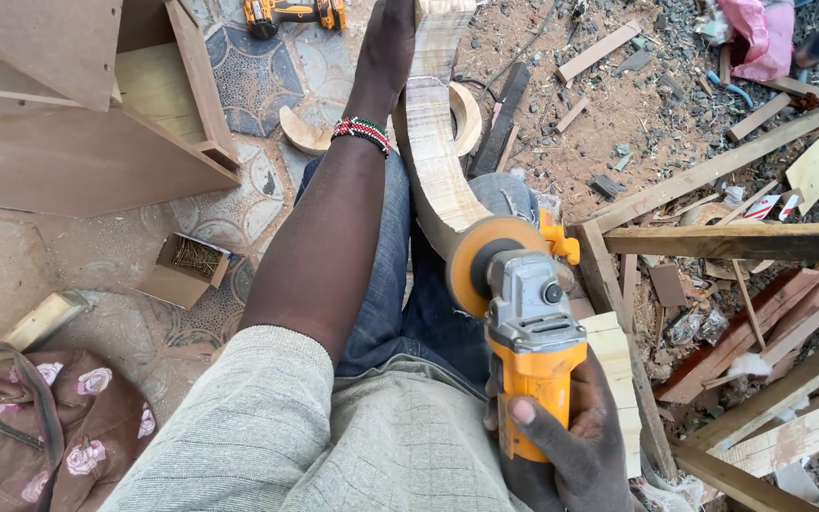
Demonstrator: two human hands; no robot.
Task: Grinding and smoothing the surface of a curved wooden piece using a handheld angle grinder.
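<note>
My right hand (571,446) grips the orange body of an angle grinder (528,332) at the lower middle. Its disc guard presses against the lower end of a curved, pale wooden piece (433,161). That piece runs up across my lap to the top edge. My left hand (391,38) holds the piece near its upper end, with a beaded bracelet (362,133) on the wrist. My jeans-clad legs (400,294) lie under the wood.
A wooden cabinet (78,123) stands at the upper left. A small box of screws (187,265) and a floral bag (40,427) lie on the floor at left. Another curved offcut (300,133) and a cordless drill (291,11) sit ahead. Timber planks (741,242) and scraps crowd the right.
</note>
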